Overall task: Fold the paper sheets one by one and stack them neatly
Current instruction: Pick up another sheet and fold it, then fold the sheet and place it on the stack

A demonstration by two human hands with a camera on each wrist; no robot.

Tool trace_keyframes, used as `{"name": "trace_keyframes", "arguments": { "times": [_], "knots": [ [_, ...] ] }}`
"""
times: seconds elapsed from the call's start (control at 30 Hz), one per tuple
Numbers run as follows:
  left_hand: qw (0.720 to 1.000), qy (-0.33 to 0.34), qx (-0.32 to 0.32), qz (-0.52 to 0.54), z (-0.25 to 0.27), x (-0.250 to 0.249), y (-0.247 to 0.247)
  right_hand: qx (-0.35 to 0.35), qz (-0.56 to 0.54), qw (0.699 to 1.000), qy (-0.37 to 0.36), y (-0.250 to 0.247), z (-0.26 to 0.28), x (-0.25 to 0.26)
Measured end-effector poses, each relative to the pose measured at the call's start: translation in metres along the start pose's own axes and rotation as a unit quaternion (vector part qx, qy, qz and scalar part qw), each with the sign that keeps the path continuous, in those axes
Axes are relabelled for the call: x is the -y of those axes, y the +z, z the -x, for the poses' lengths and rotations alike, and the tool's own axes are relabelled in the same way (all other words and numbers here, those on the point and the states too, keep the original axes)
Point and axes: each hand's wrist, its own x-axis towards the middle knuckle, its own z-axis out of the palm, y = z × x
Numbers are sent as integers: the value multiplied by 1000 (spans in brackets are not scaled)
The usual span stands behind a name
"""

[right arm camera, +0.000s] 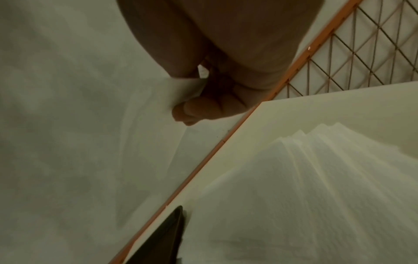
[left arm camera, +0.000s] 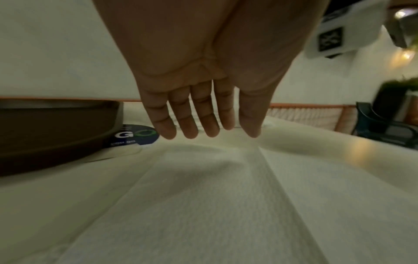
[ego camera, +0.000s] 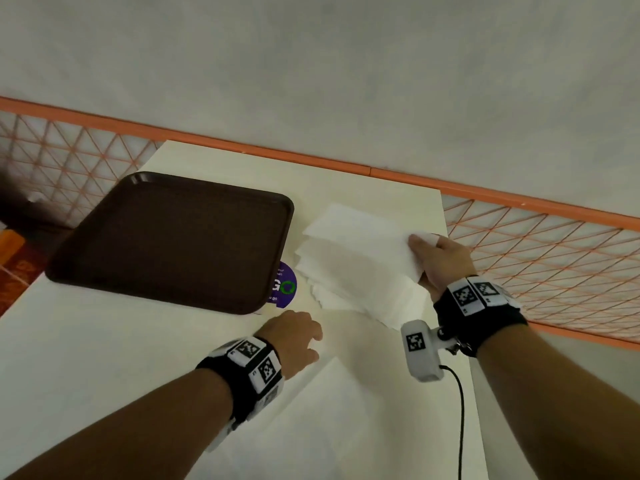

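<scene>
A loose stack of white paper sheets lies on the right half of the table. My right hand pinches the right edge of the top sheet and holds it lifted above the stack. Another white sheet lies flat at the table's near side and shows a lengthwise crease. My left hand is over that sheet's far end with straight fingers, holding nothing; whether it touches the paper I cannot tell.
A dark brown tray sits on the left of the cream table, partly over a round purple sticker. An orange mesh fence runs behind and right of the table. The wrist camera's cable hangs near the right edge.
</scene>
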Motion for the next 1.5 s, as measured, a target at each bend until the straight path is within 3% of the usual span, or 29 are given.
{"name": "trace_keyframes", "arguments": {
  "times": [0.13,0.23,0.37,0.63,0.77,0.93,1.0,1.07,1.17,1.27,1.4,1.5],
  "knots": [
    [991,65,47,-111,-11,-11,12,3,131,991,7,17,-34,-25],
    [978,99,48,-178,-17,-17,23,-4,304,952,-20,27,-48,-41],
    [977,108,31,-181,-23,-21,31,-1,389,921,-36,29,-53,-50],
    [968,116,31,-219,-26,-30,31,-35,432,900,-35,19,-49,-49],
    [968,96,43,-228,-28,-30,31,-65,413,907,-56,8,-34,-49],
    [954,92,67,-278,-22,-34,19,-49,376,923,-68,-6,-3,-56],
    [965,93,59,-237,-14,-33,6,-23,364,929,-67,-9,10,-61],
    [987,78,43,-131,-3,-29,-11,20,354,931,-87,-12,23,-67],
    [997,76,-2,-15,17,-21,-38,101,304,942,-105,-13,42,-73],
    [990,72,-59,104,33,-11,-62,153,187,969,-42,-14,63,-72],
    [925,64,-119,355,54,-4,-86,199,18,974,108,-17,80,-65],
    [868,33,-189,457,64,0,-90,221,-40,964,145,-13,96,-65]
  ]
}}
